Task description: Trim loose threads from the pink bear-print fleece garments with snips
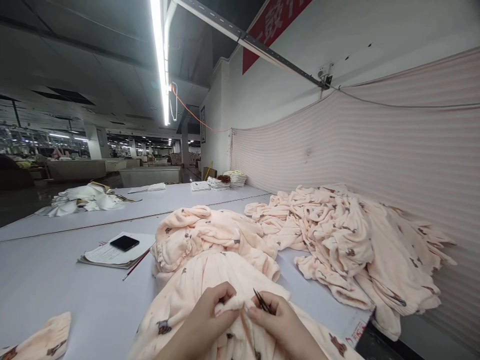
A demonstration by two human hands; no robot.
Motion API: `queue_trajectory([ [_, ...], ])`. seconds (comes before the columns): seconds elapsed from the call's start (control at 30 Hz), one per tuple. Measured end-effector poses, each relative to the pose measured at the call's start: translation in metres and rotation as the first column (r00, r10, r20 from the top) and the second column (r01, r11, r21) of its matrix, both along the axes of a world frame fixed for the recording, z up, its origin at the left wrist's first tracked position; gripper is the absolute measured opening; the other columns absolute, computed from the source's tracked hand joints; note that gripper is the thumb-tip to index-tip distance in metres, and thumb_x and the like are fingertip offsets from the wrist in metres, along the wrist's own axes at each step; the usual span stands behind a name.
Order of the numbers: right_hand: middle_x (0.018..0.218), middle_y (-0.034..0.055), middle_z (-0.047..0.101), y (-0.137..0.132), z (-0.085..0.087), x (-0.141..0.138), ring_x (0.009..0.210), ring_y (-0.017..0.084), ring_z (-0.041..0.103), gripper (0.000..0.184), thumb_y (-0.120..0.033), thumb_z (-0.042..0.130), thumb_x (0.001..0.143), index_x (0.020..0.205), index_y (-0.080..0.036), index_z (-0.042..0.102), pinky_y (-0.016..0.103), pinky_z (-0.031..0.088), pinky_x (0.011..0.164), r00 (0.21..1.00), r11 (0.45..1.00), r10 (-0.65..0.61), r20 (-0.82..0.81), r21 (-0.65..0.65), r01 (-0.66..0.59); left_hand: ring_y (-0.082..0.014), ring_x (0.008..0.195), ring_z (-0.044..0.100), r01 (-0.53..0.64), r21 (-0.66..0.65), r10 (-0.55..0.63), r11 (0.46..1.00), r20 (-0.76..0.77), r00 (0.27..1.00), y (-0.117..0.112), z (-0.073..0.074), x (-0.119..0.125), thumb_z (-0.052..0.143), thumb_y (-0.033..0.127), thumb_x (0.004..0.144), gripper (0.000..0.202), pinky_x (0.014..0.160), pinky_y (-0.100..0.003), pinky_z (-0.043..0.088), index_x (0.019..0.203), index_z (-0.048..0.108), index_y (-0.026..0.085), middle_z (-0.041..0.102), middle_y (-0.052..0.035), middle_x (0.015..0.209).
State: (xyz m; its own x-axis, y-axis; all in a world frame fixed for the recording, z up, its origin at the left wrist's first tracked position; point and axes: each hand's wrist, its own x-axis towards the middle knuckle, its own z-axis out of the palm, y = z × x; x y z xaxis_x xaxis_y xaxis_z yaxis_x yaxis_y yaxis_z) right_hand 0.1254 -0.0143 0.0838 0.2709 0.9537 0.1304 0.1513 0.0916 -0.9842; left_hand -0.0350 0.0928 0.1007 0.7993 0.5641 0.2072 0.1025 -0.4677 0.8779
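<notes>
A pale pink fleece garment (180,302) with small dark animal prints lies bunched at the table's near edge. My left hand (210,312) pinches a fold of it between thumb and fingers. Close by on the right, my right hand (279,317) is closed around dark thread snips (261,301), their points sticking up past the fingers. That hand's thumb and fingertips also press on the fabric, where a thin tan strip (246,327) hangs down between both hands. Just beyond lies another gathered pink garment (210,230).
A large heap of pink garments (337,235) covers the table's right side. To the left, a phone (125,243) rests on papers (101,257) beside a red pencil (137,265). White cloth pieces (84,200) and folded stacks (234,178) sit further back. A striped curtain (375,145) hangs along the right wall.
</notes>
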Motion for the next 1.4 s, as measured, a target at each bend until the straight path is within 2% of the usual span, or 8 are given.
queue_trajectory([
  [0.1, 0.062, -0.0064, 0.042, 0.0, -0.013, -0.007, 0.061, 0.012, 0.045, 0.012, -0.021, 0.058, 0.071, 0.066, -0.02, 0.047, 0.02, 0.033, 0.056, 0.964, 0.982, -0.187, 0.191, 0.073, 0.176, -0.0174, 0.074, 0.045, -0.244, 0.277, 0.213, 0.929, 0.139, 0.967, -0.005, -0.024, -0.006, 0.044, 0.012, 0.074, 0.011, 0.068, -0.028, 0.036, 0.075, 0.041, 0.022, 0.044, 0.0018, 0.073],
  [0.23, 0.073, -0.0024, 0.049, -0.012, -0.026, -0.016, 0.06, 0.013, 0.045, 0.015, -0.01, 0.048, 0.068, 0.074, -0.022, 0.055, 0.023, 0.032, 0.057, 0.644, 0.914, -0.404, 0.65, 0.262, 0.309, -0.0168, 0.07, 0.041, -0.349, 0.56, 0.157, 0.752, 0.362, 0.919, -0.008, -0.049, -0.013, 0.037, 0.001, 0.074, 0.024, 0.065, -0.029, 0.036, 0.074, 0.032, 0.023, 0.039, 0.0014, 0.073],
  [0.47, 0.093, 0.004, 0.064, -0.022, -0.002, -0.013, 0.091, 0.019, 0.063, 0.023, -0.028, 0.056, 0.08, 0.101, -0.022, 0.066, 0.025, 0.047, 0.077, 0.89, 0.997, -0.072, 0.451, 0.064, 0.048, -0.016, 0.072, 0.045, -0.332, 0.64, 0.088, 0.693, 0.382, 0.92, -0.005, -0.055, -0.016, 0.037, -0.003, 0.078, 0.026, 0.064, -0.027, 0.041, 0.074, 0.035, 0.023, 0.042, -0.0008, 0.077],
  [0.87, 0.089, 0.0014, 0.065, -0.018, -0.013, -0.022, 0.075, 0.016, 0.065, 0.023, -0.032, 0.054, 0.083, 0.101, -0.027, 0.067, 0.021, 0.046, 0.062, 0.743, 0.957, -0.287, 0.604, 0.221, 0.19, -0.0133, 0.068, 0.047, -0.322, 0.606, 0.091, 0.727, 0.381, 0.92, -0.006, -0.051, -0.009, 0.036, -0.005, 0.073, 0.029, 0.059, -0.023, 0.044, 0.07, 0.031, 0.023, 0.042, 0.0003, 0.076],
  [1.07, 0.086, -0.0008, 0.066, -0.013, 0.008, -0.031, 0.073, 0.016, 0.065, 0.018, -0.025, 0.054, 0.083, 0.092, -0.03, 0.068, 0.023, 0.041, 0.062, 0.607, 0.97, -0.241, 0.757, 0.159, 0.186, -0.0128, 0.069, 0.048, -0.301, 0.621, 0.079, 0.724, 0.359, 0.93, -0.007, -0.056, -0.007, 0.038, -0.004, 0.079, 0.028, 0.063, -0.022, 0.045, 0.072, 0.034, 0.023, 0.044, 0.0007, 0.075],
  [1.2, 0.081, -0.0013, 0.065, -0.014, 0.009, -0.027, 0.072, 0.015, 0.065, 0.02, -0.027, 0.05, 0.086, 0.086, -0.03, 0.07, 0.022, 0.042, 0.063, 0.663, 0.96, -0.277, 0.695, 0.169, 0.224, -0.0159, 0.075, 0.051, -0.303, 0.602, 0.113, 0.739, 0.333, 0.936, -0.007, -0.05, -0.008, 0.042, 0.0, 0.077, 0.023, 0.066, -0.026, 0.046, 0.079, 0.041, 0.023, 0.049, -0.001, 0.078],
  [1.33, 0.093, 0.0016, 0.064, -0.028, -0.01, -0.002, 0.085, 0.019, 0.063, 0.021, -0.04, 0.049, 0.086, 0.092, -0.027, 0.064, 0.025, 0.044, 0.072, 0.706, 0.829, -0.557, 0.439, 0.247, 0.501, -0.0241, 0.115, 0.048, -0.368, 0.189, 0.274, 0.91, 0.391, 0.878, 0.008, -0.021, -0.016, 0.044, 0.015, 0.082, 0.012, 0.092, -0.038, 0.042, 0.074, 0.039, 0.023, 0.053, -0.0078, 0.115],
  [1.4, 0.092, 0.0024, 0.062, -0.034, -0.02, 0.013, 0.083, 0.021, 0.06, 0.024, -0.047, 0.052, 0.082, 0.088, -0.025, 0.058, 0.028, 0.043, 0.072, 0.669, 0.734, -0.674, 0.312, 0.186, 0.653, -0.0216, 0.106, 0.054, -0.309, -0.064, 0.31, 0.949, 0.381, 0.871, 0.016, -0.006, -0.017, 0.04, 0.021, 0.085, 0.006, 0.088, -0.036, 0.043, 0.079, 0.04, 0.023, 0.055, -0.0056, 0.115],
])
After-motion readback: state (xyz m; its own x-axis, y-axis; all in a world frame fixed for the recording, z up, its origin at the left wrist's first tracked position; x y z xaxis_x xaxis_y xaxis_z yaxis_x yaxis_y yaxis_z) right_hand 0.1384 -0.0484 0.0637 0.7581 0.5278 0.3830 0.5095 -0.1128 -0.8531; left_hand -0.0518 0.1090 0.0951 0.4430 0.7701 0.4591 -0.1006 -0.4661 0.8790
